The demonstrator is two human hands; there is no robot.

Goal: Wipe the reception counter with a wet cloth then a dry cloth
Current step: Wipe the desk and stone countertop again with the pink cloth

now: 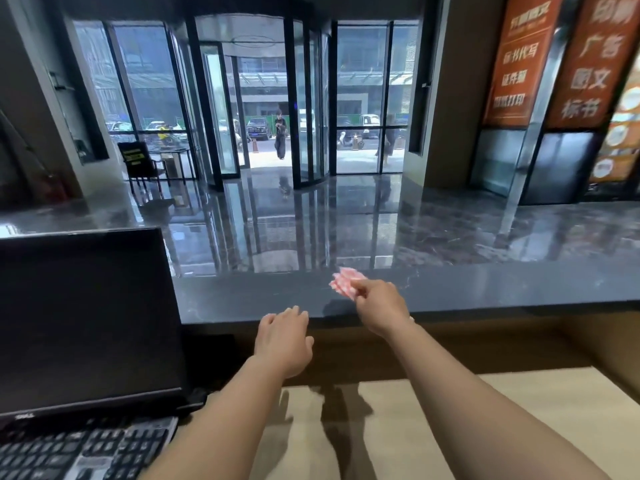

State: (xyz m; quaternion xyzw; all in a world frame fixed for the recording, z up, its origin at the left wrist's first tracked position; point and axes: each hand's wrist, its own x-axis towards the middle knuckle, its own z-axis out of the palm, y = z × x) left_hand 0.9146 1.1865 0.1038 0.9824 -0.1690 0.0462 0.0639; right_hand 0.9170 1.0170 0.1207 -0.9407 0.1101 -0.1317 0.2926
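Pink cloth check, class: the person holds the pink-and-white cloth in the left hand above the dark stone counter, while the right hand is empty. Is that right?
Not quite. The head view shows the pink-and-white cloth pinched in the right hand above the dark stone counter; it is the left hand that is empty, open at the counter's near edge.
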